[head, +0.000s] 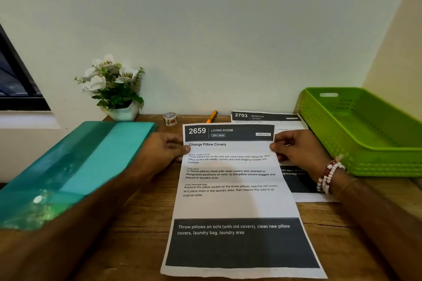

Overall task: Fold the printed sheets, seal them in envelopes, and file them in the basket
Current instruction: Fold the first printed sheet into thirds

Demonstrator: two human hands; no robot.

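A printed sheet headed "2659 Living Room" [230, 198] lies lengthwise on the wooden desk [137, 223] in front of me. My left hand [163, 149] pinches its upper left edge, and my right hand [296, 149] pinches its upper right edge. The sheet's top end is lifted slightly off the desk. A second printed sheet headed "2703 Bedroom" [266, 117] lies flat behind and to the right, partly covered. A green plastic basket [365, 155] stands at the right, with nothing inside it.
A teal folder or stack of envelopes [86, 162] lies on the left of the desk. At the back stand a white pot of white flowers [114, 89], a small tape roll [170, 118] and an orange pen [212, 117]. The wall is close behind.
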